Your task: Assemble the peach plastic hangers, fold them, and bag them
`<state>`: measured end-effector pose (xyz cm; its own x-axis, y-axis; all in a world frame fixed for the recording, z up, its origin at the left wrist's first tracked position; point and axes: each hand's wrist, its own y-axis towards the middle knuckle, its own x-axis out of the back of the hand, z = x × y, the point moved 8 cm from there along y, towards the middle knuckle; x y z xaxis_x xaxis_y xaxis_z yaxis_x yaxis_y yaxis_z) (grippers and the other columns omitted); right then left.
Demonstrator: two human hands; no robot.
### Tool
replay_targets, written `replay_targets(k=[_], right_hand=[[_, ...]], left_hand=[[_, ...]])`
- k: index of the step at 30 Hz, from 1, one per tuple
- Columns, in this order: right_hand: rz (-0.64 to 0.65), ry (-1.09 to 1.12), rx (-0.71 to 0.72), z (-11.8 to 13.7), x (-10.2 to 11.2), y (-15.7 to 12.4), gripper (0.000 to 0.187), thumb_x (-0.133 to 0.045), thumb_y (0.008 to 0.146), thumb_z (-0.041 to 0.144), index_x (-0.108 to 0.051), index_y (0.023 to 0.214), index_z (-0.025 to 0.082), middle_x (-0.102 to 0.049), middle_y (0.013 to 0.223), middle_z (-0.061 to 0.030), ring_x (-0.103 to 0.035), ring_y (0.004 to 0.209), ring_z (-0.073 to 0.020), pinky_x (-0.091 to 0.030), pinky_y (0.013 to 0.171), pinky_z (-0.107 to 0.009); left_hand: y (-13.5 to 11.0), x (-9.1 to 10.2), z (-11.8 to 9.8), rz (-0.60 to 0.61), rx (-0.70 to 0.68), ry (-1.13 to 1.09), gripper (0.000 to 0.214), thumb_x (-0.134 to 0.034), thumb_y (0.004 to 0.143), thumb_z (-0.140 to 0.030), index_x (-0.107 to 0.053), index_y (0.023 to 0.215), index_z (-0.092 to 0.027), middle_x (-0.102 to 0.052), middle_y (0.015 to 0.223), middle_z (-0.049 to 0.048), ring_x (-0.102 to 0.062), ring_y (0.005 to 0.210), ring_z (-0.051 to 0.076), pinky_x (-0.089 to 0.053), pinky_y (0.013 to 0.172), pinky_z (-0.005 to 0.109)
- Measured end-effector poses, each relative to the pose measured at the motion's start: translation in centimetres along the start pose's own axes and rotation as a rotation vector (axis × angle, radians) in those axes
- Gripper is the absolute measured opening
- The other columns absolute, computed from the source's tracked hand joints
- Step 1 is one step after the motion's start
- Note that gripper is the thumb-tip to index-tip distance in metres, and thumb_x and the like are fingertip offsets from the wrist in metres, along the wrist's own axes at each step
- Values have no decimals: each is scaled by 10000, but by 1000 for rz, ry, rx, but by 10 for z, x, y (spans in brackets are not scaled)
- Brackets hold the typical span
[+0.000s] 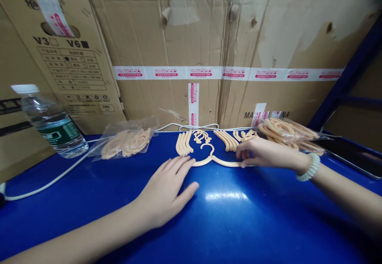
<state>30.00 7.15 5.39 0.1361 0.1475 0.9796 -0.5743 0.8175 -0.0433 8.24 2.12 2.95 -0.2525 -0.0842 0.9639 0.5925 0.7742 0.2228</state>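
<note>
A beige plastic clothes hanger (227, 163) lies on the blue table, its hook pointing away from me. My left hand (167, 192) rests flat with the fingers stretched out and the thumb apart, its fingertips covering the hanger's left end. At the opposite end, the curled fingers and thumb of my right hand (262, 152) close on the hanger's right arm, hiding its tip. Just behind are a row of curved hanger arms (184, 143) on the left and another row of hanger arms (226, 140) on the right. Loose hanger hooks (202, 136) lie between them, and more hooks (243, 135) lie beside my right hand.
A clear bag of beige parts (127, 142) lies left, with bagged parts (283, 130) at right beside a dark phone (355, 156). A water bottle (56, 124) stands far left near a white cable (50, 185). Cardboard (167, 100) walls the back of the blue table (227, 228).
</note>
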Motion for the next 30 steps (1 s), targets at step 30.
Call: replay_targets(k=[30], right_hand=[[58,-57,-58,-16,-4,-3,53,-653,774,157,-703,758,164,-706,717,-25,-627,653,-170,-444,627,-268]], left_hand=[[19,8,49,-159,66,-69,36,-492,743,-185,-471,737,-213,-546,722,-4,-532,760,225,-381,718,356]])
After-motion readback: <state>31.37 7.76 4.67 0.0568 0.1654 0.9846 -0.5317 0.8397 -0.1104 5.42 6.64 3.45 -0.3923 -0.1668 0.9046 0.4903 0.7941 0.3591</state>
